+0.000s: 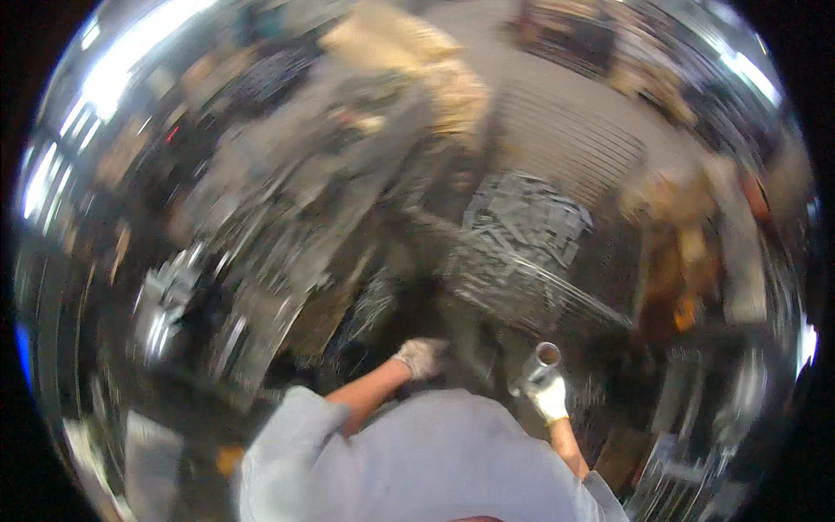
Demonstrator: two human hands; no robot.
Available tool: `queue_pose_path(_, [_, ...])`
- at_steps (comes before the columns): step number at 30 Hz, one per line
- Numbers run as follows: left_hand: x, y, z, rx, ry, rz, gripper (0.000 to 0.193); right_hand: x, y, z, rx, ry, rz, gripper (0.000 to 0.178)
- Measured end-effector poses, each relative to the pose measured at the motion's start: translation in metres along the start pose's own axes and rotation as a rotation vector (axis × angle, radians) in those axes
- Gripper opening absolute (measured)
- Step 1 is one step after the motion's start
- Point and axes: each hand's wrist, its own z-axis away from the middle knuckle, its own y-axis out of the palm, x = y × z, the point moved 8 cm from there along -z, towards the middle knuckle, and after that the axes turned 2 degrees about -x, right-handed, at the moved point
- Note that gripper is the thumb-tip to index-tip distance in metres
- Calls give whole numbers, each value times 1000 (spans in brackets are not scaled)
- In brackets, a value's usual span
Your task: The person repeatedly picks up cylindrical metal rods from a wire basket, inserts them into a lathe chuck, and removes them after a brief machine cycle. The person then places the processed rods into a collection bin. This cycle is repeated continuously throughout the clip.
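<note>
In a white work glove, my right hand [549, 399] is closed around a short metal tube [541, 364]. The tube's round open end points up and away from my body. My left hand [421, 358], also gloved, is in front of my waist, apart from the tube. Motion smears its fingers, so I cannot make out whether they are closed. Beyond both hands is a wire-sided bin [565, 296] with many flat grey metal pieces [526, 222] heaped in it.
A cluttered bench [322, 217] runs along the left, strewn with metal parts. Shiny metal pieces [165, 296] sit at far left. Yellowish sacks [391, 39] lie at the back. A slatted grate [574, 130] is behind the bin. More metal lengths [678, 478] are at lower right.
</note>
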Motion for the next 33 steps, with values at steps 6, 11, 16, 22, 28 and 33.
queue_pose_path(6, [213, -36, 204, -514, -913, 423, 50, 256, 138, -51, 466, -620, 4, 44])
queue_pose_path(11, [238, 90, 353, -1169, -1205, 1027, 47, 437, 194, -58, 744, -943, -114, 37])
queue_pose_path(16, [206, 167, 470, -1516, -2027, 518, 54, 524, 277, -86, 758, -1152, 51, 36])
queue_pose_path(22, [144, 77, 530, -2279, -1854, -9, 47, 551, 302, -131, 1074, -1328, 395, 43])
queue_pose_path(28, [148, 67, 555, -1979, -2138, -64, 34, 719, 224, -160, 917, -1498, -50, 23])
queue_pose_path(33, [213, 158, 573, -2754, -1115, 1086, 41, 837, 275, -77, 912, -1741, -124, 17])
